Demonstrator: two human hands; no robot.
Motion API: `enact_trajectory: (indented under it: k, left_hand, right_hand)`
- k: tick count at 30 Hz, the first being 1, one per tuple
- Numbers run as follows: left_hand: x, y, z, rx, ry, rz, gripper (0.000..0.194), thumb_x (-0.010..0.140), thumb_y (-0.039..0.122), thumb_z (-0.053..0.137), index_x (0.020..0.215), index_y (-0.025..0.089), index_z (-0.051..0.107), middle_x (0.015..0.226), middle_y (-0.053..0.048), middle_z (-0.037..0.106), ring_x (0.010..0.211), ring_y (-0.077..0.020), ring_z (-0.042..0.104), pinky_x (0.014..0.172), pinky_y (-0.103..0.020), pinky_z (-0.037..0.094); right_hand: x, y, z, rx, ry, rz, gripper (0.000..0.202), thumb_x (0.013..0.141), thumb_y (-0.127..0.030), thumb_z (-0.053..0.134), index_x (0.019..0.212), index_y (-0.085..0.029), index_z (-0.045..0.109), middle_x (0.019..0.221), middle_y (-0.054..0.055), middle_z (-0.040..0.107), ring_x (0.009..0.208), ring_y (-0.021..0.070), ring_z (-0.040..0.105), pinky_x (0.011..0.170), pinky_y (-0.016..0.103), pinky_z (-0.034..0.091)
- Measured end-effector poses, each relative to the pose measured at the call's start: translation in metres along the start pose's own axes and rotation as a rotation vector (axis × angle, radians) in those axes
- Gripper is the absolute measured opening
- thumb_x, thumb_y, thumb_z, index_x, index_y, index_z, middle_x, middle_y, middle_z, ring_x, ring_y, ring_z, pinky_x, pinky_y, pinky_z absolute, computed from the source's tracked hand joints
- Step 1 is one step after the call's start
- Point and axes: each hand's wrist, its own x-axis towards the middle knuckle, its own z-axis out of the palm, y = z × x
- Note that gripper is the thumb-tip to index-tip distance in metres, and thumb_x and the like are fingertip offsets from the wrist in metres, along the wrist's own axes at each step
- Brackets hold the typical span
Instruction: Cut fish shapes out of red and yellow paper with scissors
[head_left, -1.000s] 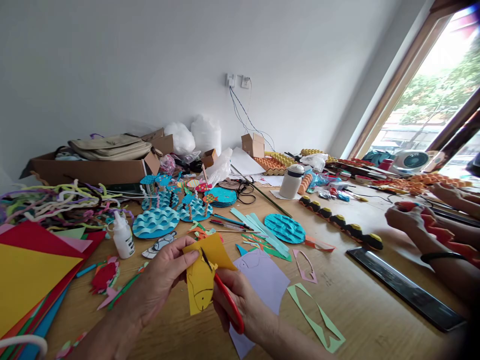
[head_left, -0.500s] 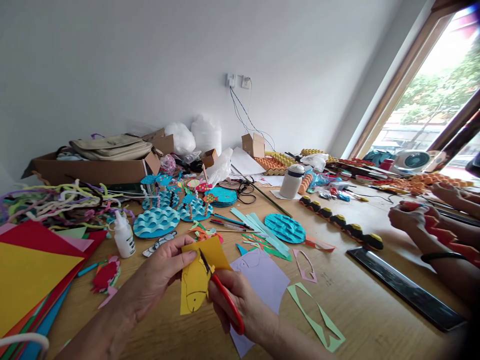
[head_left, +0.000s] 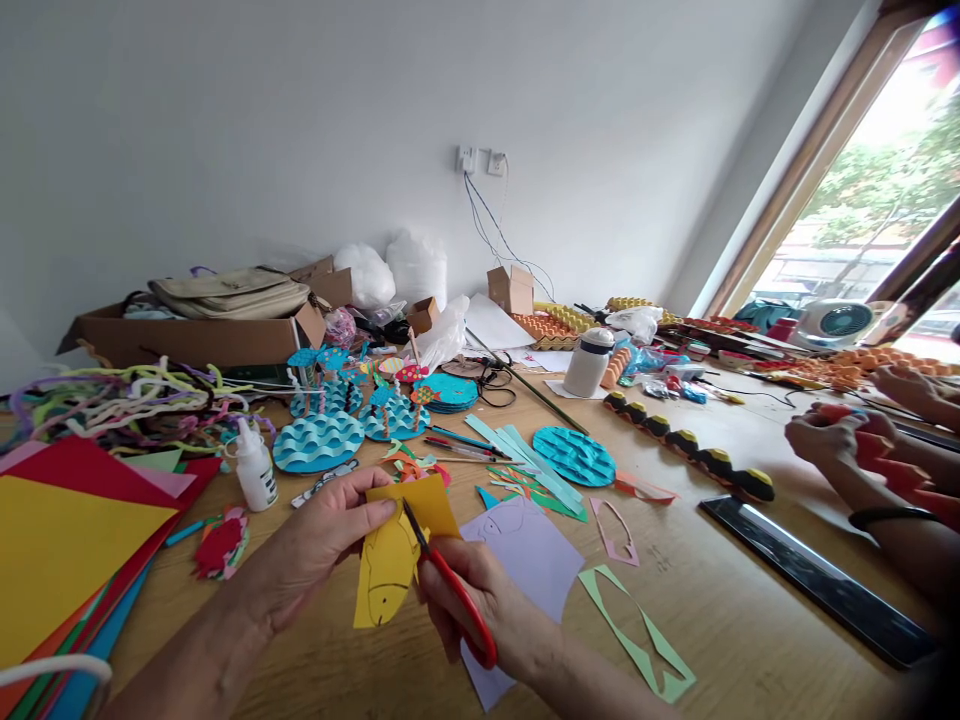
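Note:
Between thumb and fingers, my left hand [head_left: 346, 515] pinches the upper left edge of a folded piece of yellow paper [head_left: 386, 575]. A fish outline is drawn on it in black, head end down. My right hand [head_left: 476, 595] grips red-handled scissors [head_left: 466, 600], whose dark blades lie at the paper beside the fish's tail part. The lower right side of the paper is cut along the outline. Below my right hand lies a sheet of purple paper [head_left: 517, 550] with another fish drawing, partly covered by the hand. A green paper offcut [head_left: 634, 630] lies to its right.
A glue bottle [head_left: 253, 468] stands left of my hands, near coloured paper sheets [head_left: 75, 540]. Beyond are blue wavy discs [head_left: 319, 440], pens [head_left: 465, 445] and paper strips [head_left: 525, 465]. At right lie a black glossy bar [head_left: 810, 580] and another person's hands [head_left: 825, 440] holding red egg-carton pieces.
The yellow paper has tilted slightly, its lower end swinging left. The scissors have shifted a little against it, and the whole view has moved slightly.

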Motion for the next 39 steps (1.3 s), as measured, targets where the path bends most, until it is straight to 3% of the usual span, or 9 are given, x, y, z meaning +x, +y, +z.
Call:
enact_trajectory:
  k: [11,22,29,34,39]
  left_hand:
    - [-0.001,-0.002,0.001,0.009,-0.027,-0.022,0.015,0.07,0.028,0.068,0.076,0.019,0.057,0.064,0.003,0.064,0.056,-0.0093,0.057,0.053,-0.018,0.044]
    - [-0.003,0.003,0.002,0.008,-0.015,-0.028,0.018,0.067,0.03,0.071,0.073,0.019,0.059,0.064,0.004,0.064,0.054,-0.0084,0.055,0.052,-0.018,0.044]
    - [-0.003,0.005,0.0,0.007,0.007,-0.018,0.019,0.068,0.03,0.073,0.074,0.02,0.058,0.057,0.007,0.061,0.051,-0.0064,0.054,0.047,-0.015,0.04]
    - [-0.001,-0.001,0.001,-0.146,-0.002,-0.001,0.024,0.069,0.026,0.073,0.086,0.022,0.056,0.071,0.004,0.068,0.058,-0.0097,0.061,0.054,-0.019,0.048]
    - [0.0,-0.006,0.007,-0.266,0.033,-0.048,0.026,0.061,0.023,0.079,0.081,0.018,0.063,0.069,0.002,0.07,0.058,-0.0108,0.063,0.057,-0.021,0.05]
  right_hand:
    - [0.0,0.003,-0.002,-0.033,0.008,-0.026,0.049,0.078,-0.066,0.045,0.065,-0.018,0.043,0.04,-0.008,0.039,0.033,0.0054,0.039,0.032,0.014,0.027]
    - [-0.001,0.003,-0.003,-0.059,0.028,-0.056,0.034,0.083,-0.04,0.047,0.059,-0.019,0.037,0.04,-0.008,0.038,0.032,0.0043,0.038,0.031,0.012,0.025]
    - [0.0,0.005,-0.003,-0.057,0.036,-0.041,0.029,0.083,-0.034,0.047,0.06,-0.019,0.039,0.039,-0.009,0.038,0.031,0.0041,0.038,0.029,0.012,0.025]
    - [0.001,0.002,-0.002,-0.065,0.079,0.018,0.028,0.082,-0.034,0.048,0.06,-0.019,0.04,0.038,-0.01,0.039,0.03,0.0033,0.038,0.029,0.012,0.024]
    - [0.001,0.002,-0.001,-0.041,0.087,0.01,0.032,0.082,-0.039,0.047,0.058,-0.02,0.037,0.037,-0.01,0.037,0.03,0.0038,0.037,0.029,0.012,0.024]
